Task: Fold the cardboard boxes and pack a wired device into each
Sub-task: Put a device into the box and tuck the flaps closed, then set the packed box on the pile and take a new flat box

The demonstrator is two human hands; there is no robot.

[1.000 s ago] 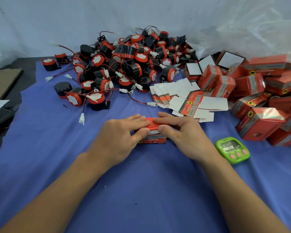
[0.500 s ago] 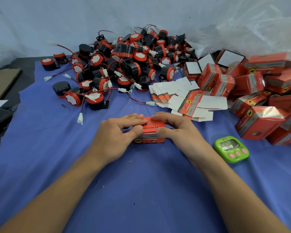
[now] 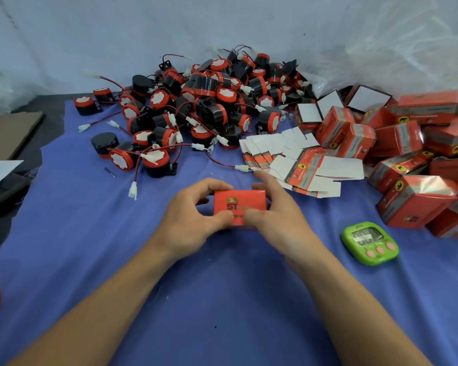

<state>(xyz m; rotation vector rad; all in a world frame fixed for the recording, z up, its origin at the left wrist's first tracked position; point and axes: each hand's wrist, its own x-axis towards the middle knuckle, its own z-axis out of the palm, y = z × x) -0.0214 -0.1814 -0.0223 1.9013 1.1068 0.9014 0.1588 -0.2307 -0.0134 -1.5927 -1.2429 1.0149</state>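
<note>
A small red cardboard box (image 3: 239,206) with gold "ST" print is held between both hands above the blue cloth, its printed face turned up toward me. My left hand (image 3: 193,220) grips its left side, thumb on the near edge. My right hand (image 3: 274,215) grips its right side the same way. A heap of black-and-red wired devices (image 3: 204,107) lies behind. A fan of flat unfolded boxes (image 3: 294,159) sits just beyond my right hand.
A pile of closed red boxes (image 3: 413,159) fills the right side. A green timer (image 3: 369,243) lies right of my right wrist. The blue cloth (image 3: 90,233) covers the table; brown cardboard (image 3: 8,133) and a dark edge are at far left.
The box has been lifted and tipped so its large printed face shows. Both hands shifted from pressing on its top to gripping its sides.
</note>
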